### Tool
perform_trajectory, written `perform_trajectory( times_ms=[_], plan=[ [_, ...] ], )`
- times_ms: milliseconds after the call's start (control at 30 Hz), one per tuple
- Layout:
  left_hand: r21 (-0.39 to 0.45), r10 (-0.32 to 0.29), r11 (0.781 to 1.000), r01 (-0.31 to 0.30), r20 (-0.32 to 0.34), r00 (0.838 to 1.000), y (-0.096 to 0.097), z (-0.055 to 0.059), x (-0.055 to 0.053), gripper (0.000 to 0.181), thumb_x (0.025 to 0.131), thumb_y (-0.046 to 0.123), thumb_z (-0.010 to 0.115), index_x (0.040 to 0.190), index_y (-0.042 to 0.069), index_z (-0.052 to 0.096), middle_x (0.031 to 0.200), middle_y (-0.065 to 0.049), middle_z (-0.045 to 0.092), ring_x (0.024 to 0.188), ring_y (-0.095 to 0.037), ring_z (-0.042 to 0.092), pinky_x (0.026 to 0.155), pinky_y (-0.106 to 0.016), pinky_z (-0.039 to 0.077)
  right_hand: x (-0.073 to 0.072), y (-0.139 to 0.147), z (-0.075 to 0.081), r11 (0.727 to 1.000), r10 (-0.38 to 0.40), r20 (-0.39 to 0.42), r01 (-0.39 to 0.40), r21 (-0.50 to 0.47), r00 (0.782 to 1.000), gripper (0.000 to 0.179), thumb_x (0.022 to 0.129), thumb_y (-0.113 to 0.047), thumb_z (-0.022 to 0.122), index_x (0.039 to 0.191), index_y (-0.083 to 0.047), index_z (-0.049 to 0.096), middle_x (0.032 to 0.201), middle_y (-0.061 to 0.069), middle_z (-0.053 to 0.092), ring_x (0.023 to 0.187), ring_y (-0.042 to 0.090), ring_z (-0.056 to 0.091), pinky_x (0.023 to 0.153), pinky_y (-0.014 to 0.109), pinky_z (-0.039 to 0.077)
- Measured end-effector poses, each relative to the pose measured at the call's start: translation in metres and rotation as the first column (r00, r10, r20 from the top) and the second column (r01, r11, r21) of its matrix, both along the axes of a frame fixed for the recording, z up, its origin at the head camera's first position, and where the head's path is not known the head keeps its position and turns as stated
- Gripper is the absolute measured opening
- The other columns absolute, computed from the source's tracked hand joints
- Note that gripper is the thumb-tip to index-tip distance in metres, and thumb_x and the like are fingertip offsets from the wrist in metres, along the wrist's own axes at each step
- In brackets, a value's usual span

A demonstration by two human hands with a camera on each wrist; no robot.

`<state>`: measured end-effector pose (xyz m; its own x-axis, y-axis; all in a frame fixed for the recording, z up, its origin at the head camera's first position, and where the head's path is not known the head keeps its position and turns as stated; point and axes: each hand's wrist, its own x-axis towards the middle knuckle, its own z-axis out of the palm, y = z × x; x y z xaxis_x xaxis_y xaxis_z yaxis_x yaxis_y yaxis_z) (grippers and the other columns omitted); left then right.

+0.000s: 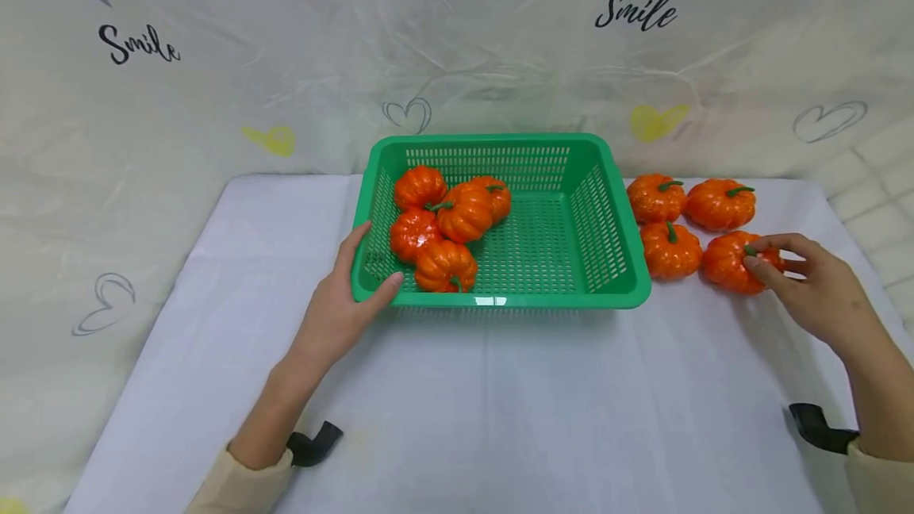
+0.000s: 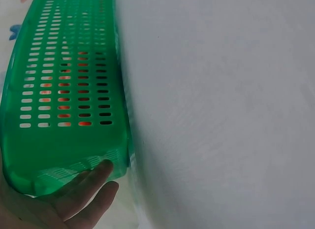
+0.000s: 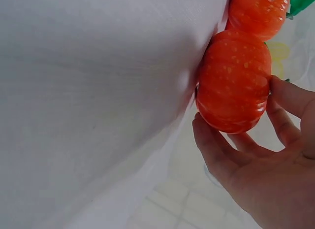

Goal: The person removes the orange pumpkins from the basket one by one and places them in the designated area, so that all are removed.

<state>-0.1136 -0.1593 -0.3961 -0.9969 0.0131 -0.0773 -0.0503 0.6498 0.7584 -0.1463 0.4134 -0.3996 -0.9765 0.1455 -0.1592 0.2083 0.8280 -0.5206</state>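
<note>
A green plastic basket (image 1: 493, 301) holds several small orange pumpkins (image 1: 464, 212) in its left half. My left hand (image 1: 343, 304) grips its near left corner, the thumb over the rim. In the left wrist view, fingers (image 2: 93, 182) lie along the basket's outer end wall (image 2: 64, 145). My right hand (image 1: 821, 284) holds the nearest, rightmost of the pumpkins standing outside the basket, a glossy orange pumpkin (image 1: 731, 264) with a green stem. The right wrist view has this pumpkin (image 3: 234, 83) low against the white cloth, with fingertips and thumb around its side.
Right of the basket stand three more pumpkins, (image 1: 671, 251) close against one another and the basket's side. A white cloth (image 1: 485, 403) covers the table. Behind it hangs a printed sheet (image 1: 500, 46), near the basket's far rim. Black straps (image 1: 821, 427) stick out at both wrists.
</note>
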Motion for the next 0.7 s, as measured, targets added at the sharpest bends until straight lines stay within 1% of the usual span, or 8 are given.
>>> perform_trajectory(
  times_ms=[133, 267, 333, 433, 567, 633, 700],
  plan=[
    [0.004, -0.001, 1.0, 0.001, 0.002, 1.0, 0.0, 0.0, 0.0, 0.085, 0.095, 0.064, 0.063, 0.162, 0.051, 0.013, 0.136, -0.012, 0.063, 0.107, -0.031, 0.064, 0.077, -0.034, 0.052, -0.002, 0.001, 0.0, 1.0, -0.011, 0.009, 0.011, -0.017, 1.0, 0.057, 0.111, -0.039, 0.046, 0.146, 0.005, 0.04, 0.155, 0.04, 0.032, 0.133, 0.067, 0.033, 0.096, 0.078, 0.041],
    [0.014, -0.001, 1.0, 0.001, -0.003, 1.0, 0.0, 0.0, 0.0, 0.085, 0.095, 0.064, 0.064, 0.162, 0.051, 0.014, 0.127, -0.012, 0.066, 0.104, -0.03, 0.064, 0.075, -0.035, 0.051, -0.004, 0.001, 0.001, 0.999, -0.018, 0.007, 0.018, -0.032, 1.0, 0.058, 0.111, -0.038, 0.044, 0.148, 0.006, 0.037, 0.161, 0.04, 0.025, 0.138, 0.068, 0.03, 0.096, 0.079, 0.04],
    [0.015, 0.001, 1.0, -0.001, -0.001, 1.0, 0.0, 0.0, 0.0, 0.085, 0.095, 0.064, 0.064, 0.162, 0.051, 0.014, 0.122, -0.012, 0.067, 0.101, -0.03, 0.064, 0.074, -0.034, 0.051, -0.004, 0.0, 0.001, 0.999, -0.012, -0.007, 0.012, -0.032, 1.0, 0.058, 0.111, -0.037, 0.044, 0.149, 0.006, 0.037, 0.161, 0.04, 0.025, 0.141, 0.067, 0.029, 0.098, 0.078, 0.039],
    [0.01, 0.0, 1.0, 0.0, 0.007, 1.0, 0.0, 0.0, 0.0, 0.085, 0.095, 0.064, 0.063, 0.162, 0.05, 0.014, 0.113, -0.013, 0.066, 0.098, -0.03, 0.064, 0.073, -0.034, 0.05, -0.003, -0.002, 0.002, 1.0, -0.014, -0.047, 0.013, -0.022, 0.999, 0.057, 0.111, -0.036, 0.045, 0.149, 0.006, 0.04, 0.159, 0.039, 0.029, 0.145, 0.063, 0.027, 0.105, 0.075, 0.035],
    [0.006, -0.002, 1.0, 0.002, 0.009, 1.0, 0.0, 0.001, 0.0, 0.085, 0.096, 0.064, 0.063, 0.163, 0.049, 0.014, 0.114, -0.014, 0.066, 0.099, -0.03, 0.063, 0.073, -0.033, 0.05, 0.0, -0.004, 0.005, 0.999, -0.036, -0.1, 0.036, -0.007, 0.994, 0.056, 0.111, -0.036, 0.046, 0.15, 0.004, 0.042, 0.158, 0.037, 0.032, 0.149, 0.059, 0.025, 0.117, 0.07, 0.028],
    [0.009, -0.002, 1.0, 0.002, 0.011, 1.0, 0.0, 0.002, 0.0, 0.085, 0.096, 0.063, 0.063, 0.163, 0.048, 0.014, 0.115, -0.013, 0.066, 0.1, -0.03, 0.063, 0.074, -0.033, 0.05, 0.002, -0.006, 0.007, 0.999, -0.044, -0.124, 0.044, -0.003, 0.991, 0.055, 0.11, -0.033, 0.046, 0.151, 0.003, 0.042, 0.159, 0.037, 0.031, 0.149, 0.058, 0.025, 0.12, 0.067, 0.026],
    [0.012, -0.001, 1.0, 0.0, 0.018, 1.0, 0.0, 0.002, 0.001, 0.085, 0.096, 0.063, 0.063, 0.163, 0.048, 0.014, 0.112, -0.013, 0.066, 0.1, -0.03, 0.064, 0.074, -0.033, 0.05, 0.003, -0.009, 0.01, 0.998, -0.059, -0.15, 0.06, 0.002, 0.987, 0.053, 0.11, -0.031, 0.047, 0.151, 0.002, 0.044, 0.16, 0.036, 0.03, 0.149, 0.056, 0.026, 0.123, 0.064, 0.026]
  ],
)
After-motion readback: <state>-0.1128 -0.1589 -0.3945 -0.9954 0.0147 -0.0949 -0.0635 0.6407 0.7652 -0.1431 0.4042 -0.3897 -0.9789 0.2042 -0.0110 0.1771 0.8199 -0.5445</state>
